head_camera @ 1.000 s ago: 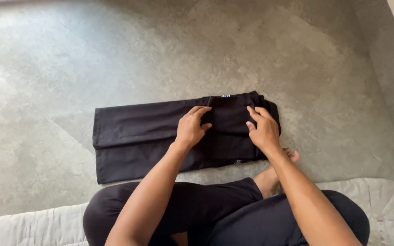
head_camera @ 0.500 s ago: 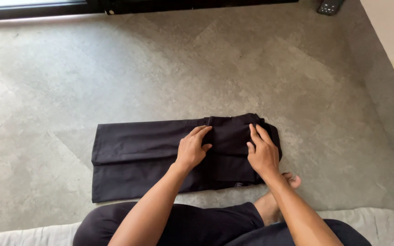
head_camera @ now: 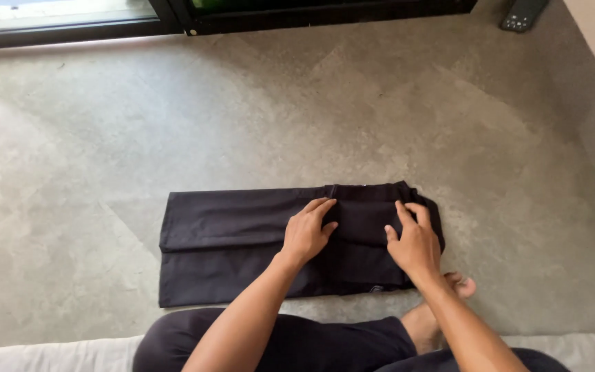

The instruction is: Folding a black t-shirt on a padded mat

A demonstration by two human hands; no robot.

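Pressing flat on smooth folded black trousers [head_camera: 242, 238]: left hand [head_camera: 306, 234], right hand [head_camera: 414, 244]

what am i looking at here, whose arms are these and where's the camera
The camera sits on a person's head and looks down, so the arms are the wearer's own. They sit on the grey floor with a bare foot showing. A black folded garment lies flat in front of them. The left hand and the right hand both press flat on its right end, gripping nothing. A dark remote lies far off by the wall, and a pale mat runs along the bottom edge.
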